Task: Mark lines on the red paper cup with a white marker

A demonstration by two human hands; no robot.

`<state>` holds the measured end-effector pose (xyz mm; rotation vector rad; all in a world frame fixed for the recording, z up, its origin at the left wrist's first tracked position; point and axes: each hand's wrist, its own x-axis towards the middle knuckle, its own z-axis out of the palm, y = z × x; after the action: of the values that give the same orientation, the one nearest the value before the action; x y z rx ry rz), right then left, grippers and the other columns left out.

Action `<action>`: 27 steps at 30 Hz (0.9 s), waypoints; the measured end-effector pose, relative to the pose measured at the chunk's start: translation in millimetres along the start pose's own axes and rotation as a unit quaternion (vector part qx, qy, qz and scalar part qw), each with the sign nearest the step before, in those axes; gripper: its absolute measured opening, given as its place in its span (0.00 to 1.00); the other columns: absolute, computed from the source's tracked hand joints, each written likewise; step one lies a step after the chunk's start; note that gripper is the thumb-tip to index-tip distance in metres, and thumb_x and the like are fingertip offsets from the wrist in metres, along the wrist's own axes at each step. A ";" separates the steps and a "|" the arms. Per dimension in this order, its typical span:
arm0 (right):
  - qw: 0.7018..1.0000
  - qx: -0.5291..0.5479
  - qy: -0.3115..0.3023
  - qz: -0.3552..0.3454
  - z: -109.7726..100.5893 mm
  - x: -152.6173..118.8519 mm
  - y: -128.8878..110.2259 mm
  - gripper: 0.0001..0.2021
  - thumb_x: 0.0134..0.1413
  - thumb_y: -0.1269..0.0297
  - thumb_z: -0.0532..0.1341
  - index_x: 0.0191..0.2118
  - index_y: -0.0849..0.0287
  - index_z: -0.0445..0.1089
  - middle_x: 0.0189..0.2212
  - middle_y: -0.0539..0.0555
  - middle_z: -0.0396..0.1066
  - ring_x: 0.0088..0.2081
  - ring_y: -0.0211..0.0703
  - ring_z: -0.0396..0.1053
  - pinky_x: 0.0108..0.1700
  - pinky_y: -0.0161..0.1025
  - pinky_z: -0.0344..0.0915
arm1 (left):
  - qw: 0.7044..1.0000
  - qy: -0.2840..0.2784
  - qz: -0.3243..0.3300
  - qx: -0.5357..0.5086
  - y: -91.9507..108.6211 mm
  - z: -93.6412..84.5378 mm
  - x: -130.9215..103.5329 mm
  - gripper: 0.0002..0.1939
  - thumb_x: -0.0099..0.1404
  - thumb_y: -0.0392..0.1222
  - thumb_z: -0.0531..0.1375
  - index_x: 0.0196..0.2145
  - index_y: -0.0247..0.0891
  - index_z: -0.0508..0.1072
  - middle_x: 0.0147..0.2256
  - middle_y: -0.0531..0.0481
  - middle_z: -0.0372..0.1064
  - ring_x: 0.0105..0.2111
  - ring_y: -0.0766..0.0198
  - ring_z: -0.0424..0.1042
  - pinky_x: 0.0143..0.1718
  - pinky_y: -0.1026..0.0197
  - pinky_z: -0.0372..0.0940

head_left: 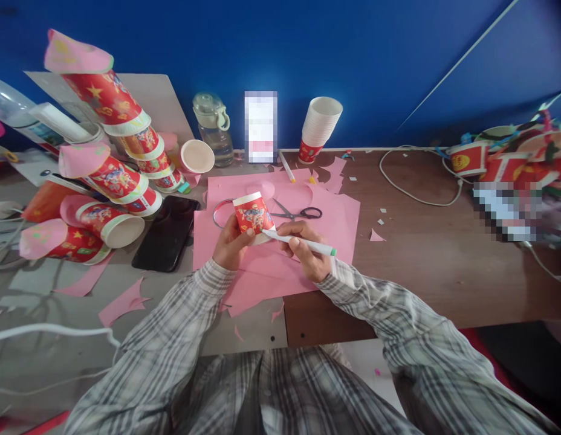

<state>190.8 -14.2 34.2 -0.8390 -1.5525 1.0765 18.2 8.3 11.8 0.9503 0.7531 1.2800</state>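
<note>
Our left hand [228, 244] clasps an apparently untopped paper cup [252, 212], our right hand [310, 261] pinching a marker [320, 247] (pink-topped cups [103, 99] look finished).

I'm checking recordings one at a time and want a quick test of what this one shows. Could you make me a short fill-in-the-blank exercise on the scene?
1. The left hand holds a cup printed mainly in ____.
2. The marker in the right hand has a back end coloured ____.
3. The scissors lie on paper coloured ____.
4. The black phone lies to the ____ of that paper.

Missing words: red; green; pink; left.
</note>
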 end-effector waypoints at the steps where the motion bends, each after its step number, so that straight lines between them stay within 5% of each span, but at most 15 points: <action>1: 1.000 -0.002 -0.004 -0.001 -0.1 0.0 0.4 0.15 0.56 0.55 0.52 0.40 0.60 0.66 0.26 0.54 0.66 0.24 0.39 0.62 0.26 0.39 0.61 | 1.000 0.004 -0.001 0.001 -0.3 -0.2 0.1 0.25 0.48 0.49 0.66 0.42 0.37 0.66 0.38 0.47 0.69 0.39 0.57 0.69 0.45 0.52 0.64; 6: 1.000 0.006 -0.017 -0.013 -0.6 -0.5 2.0 0.14 0.56 0.55 0.52 0.39 0.59 0.67 0.27 0.55 0.66 0.25 0.40 0.62 0.26 0.39 0.61 | 1.000 0.005 -0.008 0.001 -1.2 -0.8 0.6 0.26 0.48 0.49 0.66 0.42 0.37 0.66 0.39 0.47 0.68 0.39 0.57 0.68 0.44 0.52 0.65; 12: 0.998 0.046 0.045 -0.003 2.0 0.3 1.6 0.15 0.56 0.54 0.52 0.39 0.60 0.66 0.25 0.53 0.65 0.22 0.37 0.60 0.24 0.38 0.59 | 1.000 0.012 -0.005 0.009 -4.4 -4.4 0.9 0.27 0.48 0.50 0.67 0.44 0.37 0.65 0.40 0.47 0.67 0.41 0.56 0.67 0.47 0.50 0.64; 27: 1.000 0.002 0.001 -0.010 0.3 -0.4 1.3 0.15 0.56 0.53 0.52 0.40 0.59 0.66 0.27 0.54 0.66 0.24 0.39 0.62 0.26 0.39 0.62 | 1.000 0.019 -0.004 0.025 -5.4 -4.1 0.9 0.29 0.47 0.50 0.67 0.44 0.38 0.64 0.39 0.48 0.67 0.41 0.57 0.67 0.47 0.50 0.63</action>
<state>190.5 -14.2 32.8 -0.8202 -1.5536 1.0646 17.1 9.7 5.3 0.9652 0.8202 1.2800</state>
